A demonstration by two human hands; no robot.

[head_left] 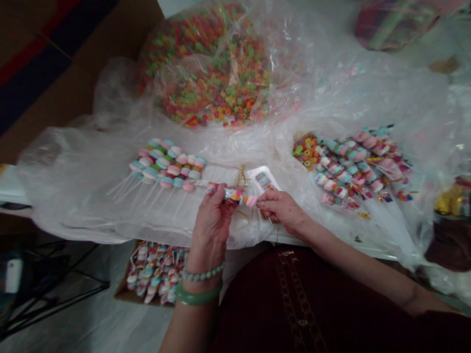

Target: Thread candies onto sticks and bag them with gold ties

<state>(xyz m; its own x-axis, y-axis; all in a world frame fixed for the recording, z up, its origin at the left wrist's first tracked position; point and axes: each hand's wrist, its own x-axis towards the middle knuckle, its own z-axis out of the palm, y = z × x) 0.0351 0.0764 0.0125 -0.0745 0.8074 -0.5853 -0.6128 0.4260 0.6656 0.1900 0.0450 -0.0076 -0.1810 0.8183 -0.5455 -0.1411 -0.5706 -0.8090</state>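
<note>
My left hand (212,219) is closed round a candy skewer (235,195) in a clear wrapper, held level over the table's front edge. My right hand (280,208) pinches the pink end of the same skewer. A jade bangle and a bead bracelet sit on my left wrist. Just left of the hands lies a row of unwrapped marshmallow skewers (167,164) with white sticks. Thin gold twist ties (242,176) and a small packet (263,180) lie right behind the hands.
A big clear bag of coloured ring candies (211,73) fills the back. Wrapped skewers (358,164) are heaped at the right, beside a small pile of ring candies (305,149). A cardboard box of finished skewers (156,272) sits below the table at the left. Plastic sheeting (73,186) covers the table.
</note>
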